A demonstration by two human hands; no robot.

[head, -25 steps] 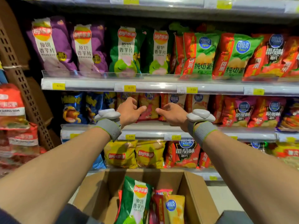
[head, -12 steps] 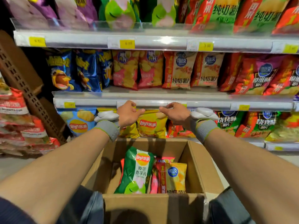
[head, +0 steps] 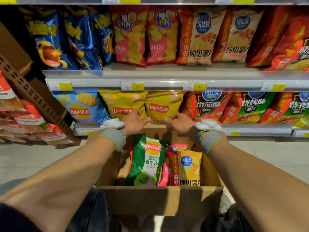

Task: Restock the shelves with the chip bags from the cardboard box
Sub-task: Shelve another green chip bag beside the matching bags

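Open brown cardboard box (head: 160, 198) on the floor before the shelves, holding upright chip bags: a green Lay's bag (head: 145, 160) at left, a narrow pink bag (head: 164, 173) in the middle, a yellow-and-red bag (head: 188, 168) at right, all touching. Glossy, puffed, printed fronts facing the camera. Above the far rim, left hand (head: 134, 122) and right hand (head: 181, 123) stretched forward, palms down, fingers loosely spread, thumbs pointing inward, gripping nothing. Grey wristbands with white modules on both wrists. Just beyond the fingertips, yellow Lay's bags (head: 143, 104) on the grey metal lower shelf (head: 250, 128).
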